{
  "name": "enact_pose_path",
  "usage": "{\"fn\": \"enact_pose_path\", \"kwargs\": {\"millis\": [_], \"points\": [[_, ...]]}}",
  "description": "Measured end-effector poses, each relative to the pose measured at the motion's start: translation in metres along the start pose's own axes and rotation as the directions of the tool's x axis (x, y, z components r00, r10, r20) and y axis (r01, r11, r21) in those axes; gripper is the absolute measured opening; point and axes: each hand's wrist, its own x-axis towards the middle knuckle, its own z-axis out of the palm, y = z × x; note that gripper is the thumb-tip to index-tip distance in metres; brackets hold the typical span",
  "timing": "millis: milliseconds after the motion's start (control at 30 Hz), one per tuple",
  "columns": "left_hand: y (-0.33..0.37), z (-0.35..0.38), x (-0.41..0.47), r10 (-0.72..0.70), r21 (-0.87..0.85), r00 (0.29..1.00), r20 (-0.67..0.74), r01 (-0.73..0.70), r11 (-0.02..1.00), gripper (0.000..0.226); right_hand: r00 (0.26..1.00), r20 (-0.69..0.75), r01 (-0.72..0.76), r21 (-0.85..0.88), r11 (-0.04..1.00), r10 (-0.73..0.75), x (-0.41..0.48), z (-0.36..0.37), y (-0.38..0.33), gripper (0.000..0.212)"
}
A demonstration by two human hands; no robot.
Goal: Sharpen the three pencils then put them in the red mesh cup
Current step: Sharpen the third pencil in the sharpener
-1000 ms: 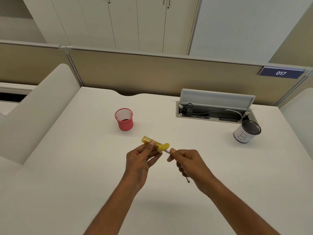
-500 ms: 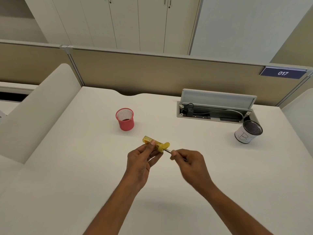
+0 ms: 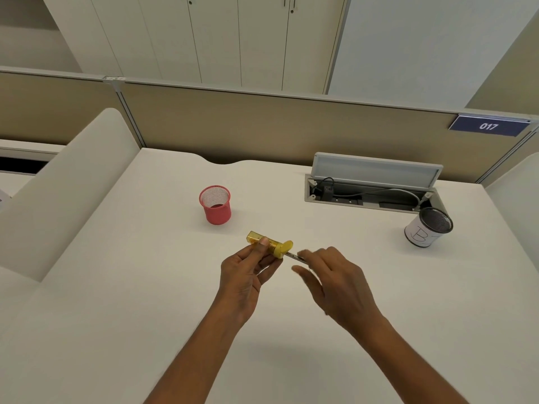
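Pencil (image 3: 297, 257), tip in yellow sharpener (image 3: 269, 245), shaft under blurred right fingers (image 3: 309, 253).

Office cubicle: white desk (image 3: 116, 287), beige partition (image 3: 262, 126), "017" plate (image 3: 488, 126), cable tray (image 3: 370, 193), cabinets (image 3: 218, 39).

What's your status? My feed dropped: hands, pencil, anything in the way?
Left hand grips yellow sharpener. Right hand pinches pencil, tip in sharpener. Red cup upright beyond, nothing between.
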Motion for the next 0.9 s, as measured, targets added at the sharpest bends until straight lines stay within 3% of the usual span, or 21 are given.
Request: {"fn": "enact_pose_path", "kwargs": {"millis": [100,167,233,267,333,367,400,433,467,533,633,700,733,800,900], "points": [[-0.002,0.000,0.000,-0.014,-0.001,1.000,0.001,0.014,1.000,0.024,0.994,-0.086,0.057,-0.036,0.998,-0.060,-0.001,0.006,0.004,0.020],[-0.002,-0.001,0.001,-0.012,0.001,1.000,0.002,0.012,1.000,0.026,0.993,-0.088,-0.066,0.110,0.992,0.076,0.001,0.007,-0.002,0.016],[-0.001,-0.001,0.003,-0.006,0.021,1.000,0.021,0.005,1.000,0.024,0.944,-0.006,-0.302,0.390,0.870,0.330,0.006,0.005,-0.015,0.016],[-0.001,-0.001,0.003,-0.003,0.036,0.999,0.033,0.002,0.999,0.024,0.880,0.099,-0.442,0.524,0.728,0.464,0.010,0.002,-0.021,0.020],[-0.001,-0.001,0.003,0.000,0.058,0.999,0.044,-0.003,0.998,0.028,0.645,0.410,-0.703,0.650,0.290,0.645,0.022,-0.007,-0.023,0.028],[-0.002,-0.002,0.003,0.000,0.061,0.999,0.042,-0.003,0.998,0.031,0.506,0.580,-0.782,0.620,0.057,0.638,0.027,-0.012,-0.022,0.030],[-0.003,-0.003,0.002,-0.001,0.058,0.999,0.038,-0.001,0.998,0.032,0.404,0.712,-0.823,0.557,-0.112,0.575,0.032,-0.018,-0.018,0.031],[-0.004,-0.004,0.002,-0.003,0.049,0.999,0.033,0.001,0.999,0.031,0.353,0.784,-0.843,0.503,-0.190,0.511,0.036,-0.022,-0.015,0.032],[-0.005,-0.004,0.002,-0.004,0.042,1.000,0.030,0.003,0.999,0.029,0.355,0.804,-0.854,0.486,-0.184,0.476,0.037,-0.025,-0.013,0.033],[-0.004,-0.005,0.003,0.000,0.035,1.000,0.021,-0.001,0.999,0.025,0.455,0.754,-0.849,0.527,-0.025,0.474,0.034,-0.023,-0.014,0.036],[-0.001,-0.003,0.004,0.007,0.019,1.000,0.017,-0.007,1.000,0.024,0.730,0.457,-0.674,0.603,0.427,0.508,0.026,-0.016,-0.018,0.029],[0.001,-0.002,0.005,0.005,0.007,1.000,0.011,-0.005,1.000,0.024,0.909,0.182,-0.418,0.412,0.810,0.376,0.015,-0.010,-0.010,0.034],[0.001,-0.002,0.006,0.003,0.004,1.000,0.007,-0.003,1.000,0.024,0.967,0.096,-0.253,0.257,0.933,0.236,0.011,-0.006,-0.005,0.035],[0.001,-0.001,0.007,-0.003,0.009,1.000,0.006,0.003,1.000,0.027,1.000,0.003,-0.001,0.021,1.000,0.001,0.004,0.004,0.001,0.025],[-0.002,0.000,0.006,-0.018,0.023,0.999,0.026,0.018,1.000,0.034,0.999,-0.046,0.026,-0.021,0.999,-0.027,0.002,0.008,0.004,0.023]]}}
